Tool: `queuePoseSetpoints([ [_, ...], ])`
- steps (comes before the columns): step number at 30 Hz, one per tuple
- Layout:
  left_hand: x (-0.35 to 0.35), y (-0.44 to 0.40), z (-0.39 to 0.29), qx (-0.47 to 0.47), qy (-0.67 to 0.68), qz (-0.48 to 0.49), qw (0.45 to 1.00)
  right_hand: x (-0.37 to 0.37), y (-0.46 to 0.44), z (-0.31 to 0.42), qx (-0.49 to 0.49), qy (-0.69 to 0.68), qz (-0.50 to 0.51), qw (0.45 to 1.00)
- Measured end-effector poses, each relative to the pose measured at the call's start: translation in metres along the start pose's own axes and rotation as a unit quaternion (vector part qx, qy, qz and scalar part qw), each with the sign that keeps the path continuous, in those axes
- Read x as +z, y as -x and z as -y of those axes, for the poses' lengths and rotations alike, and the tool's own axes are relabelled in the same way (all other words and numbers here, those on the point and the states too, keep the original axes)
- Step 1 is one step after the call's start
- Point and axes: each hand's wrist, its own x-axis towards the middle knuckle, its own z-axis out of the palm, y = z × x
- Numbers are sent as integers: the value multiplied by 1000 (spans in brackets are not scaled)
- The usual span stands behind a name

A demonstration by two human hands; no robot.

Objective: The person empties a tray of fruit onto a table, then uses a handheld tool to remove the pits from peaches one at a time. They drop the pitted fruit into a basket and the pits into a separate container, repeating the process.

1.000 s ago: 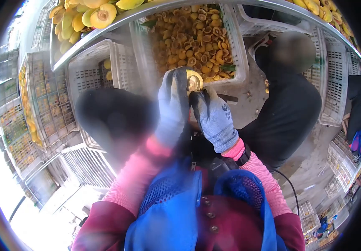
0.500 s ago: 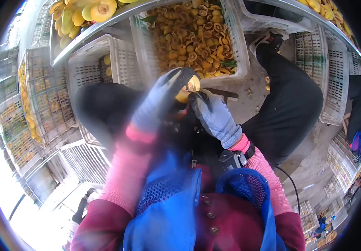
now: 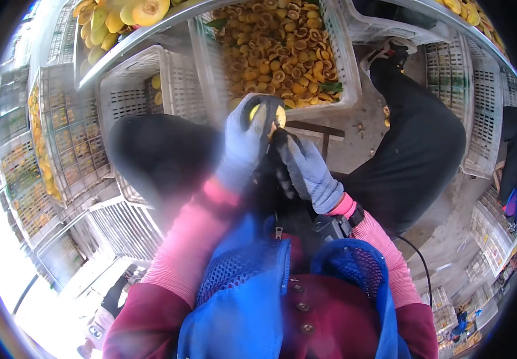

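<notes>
My left hand (image 3: pixel 243 134), in a grey glove with dark fingertips, is closed around a cut yellow, peach-like fruit (image 3: pixel 280 116). Its cut side faces right, and the fingers cover much of it. Against the fruit's lower edge, the fingertips of my right hand (image 3: pixel 308 169) are closed in a matching glove. Whatever they pinch is hidden. Both hands are above my lap, just short of a white plastic crate (image 3: pixel 349 75) that holds many hollowed yellow fruit halves (image 3: pixel 276 54).
A metal-edged table (image 3: pixel 144 37) with yellow fruit (image 3: pixel 108 21) crosses the top. White crates (image 3: pixel 129 84) stand left and right of my knees. Stacked crates (image 3: pixel 73 137) line the left. A dark bar (image 3: pixel 315 128) lies under the hands. A person's dark-clothed leg (image 3: pixel 513 149) is at far right.
The fruit has turned, so less of its cut face shows. My left hand has tilted more upright and shifted slightly right. My right hand stays at the fruit, its wrist a little lower.
</notes>
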Motion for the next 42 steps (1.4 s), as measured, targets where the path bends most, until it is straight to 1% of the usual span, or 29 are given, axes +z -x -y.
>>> queuePoseSetpoints([
  [1,3,0,-1,-12,65,-8,998,1,-3,-8,-54,36,-29,997],
  [2,6,0,-2,-25,129,-17,991,2,-10,-21,-147,89,-68,983],
  [3,6,0,5,13,70,-33,997,0,-13,-28,-216,158,-102,958],
  [4,5,-3,11,136,-56,-51,988,1,-14,-30,-279,226,-146,922],
  [5,4,-6,15,255,-180,-68,948,2,-12,-31,-317,307,-183,878],
  [6,3,-8,18,365,-299,-83,878,3,-10,-29,-327,337,-199,860],
  [7,7,-4,15,265,-216,-67,937,3,-9,-27,-337,365,-216,841],
  [8,10,0,13,163,-126,-68,976,4,-8,-24,-323,346,-213,855],
  [9,12,1,8,104,-39,-66,992,5,-8,-23,-308,326,-209,869],
  [10,13,2,5,44,48,-63,996,5,-10,-28,-289,328,-219,872],
  [13,13,5,5,102,21,-81,991,4,-20,-46,-240,320,-237,885],
  [15,18,7,-1,101,77,-77,989,5,-22,-51,-216,298,-228,901],
  [16,19,7,-4,102,104,-75,987,4,-20,-47,-199,257,-183,928],
  [17,18,7,-2,101,56,-75,990,1,-16,-41,-181,214,-138,950],
  [19,13,3,2,100,-37,-73,992,-1,-5,-21,-86,120,-76,986],
  [20,11,2,2,62,-25,-45,997,0,2,-7,-9,70,-57,996],
  [22,7,-1,2,-10,0,11,1000,1,3,-3,-4,29,-32,999],
  [23,6,-4,3,-25,38,37,998,-1,3,-1,14,7,-22,1000],
  [26,3,-12,6,-70,154,113,979,-7,1,-4,74,-113,40,990],
  [27,3,-12,9,-70,188,111,973,-11,-1,-7,97,-161,70,980],
  [29,3,-10,11,14,74,107,991,-20,-5,-14,129,-261,144,946],
  [31,1,-10,7,37,15,97,994,-27,-9,-22,147,-351,221,898],
  [33,0,-11,4,43,-25,83,995,-34,-12,-27,143,-390,260,872],
  [34,1,-11,3,38,-34,74,996,-35,-12,-27,142,-389,260,872],
  [35,2,-11,3,46,-73,59,995,-34,-10,-26,135,-369,245,886],
  [37,5,-10,6,-15,37,41,998,-27,-8,-18,132,-304,182,926],
  [38,6,-9,8,-46,92,33,994,-22,-6,-16,126,-248,140,950],
  [41,-5,-13,22,-45,-17,120,992,-5,-6,-9,105,-74,10,992],
  [42,-3,-13,25,-65,17,88,994,-4,-6,-7,96,-13,-33,995],
])
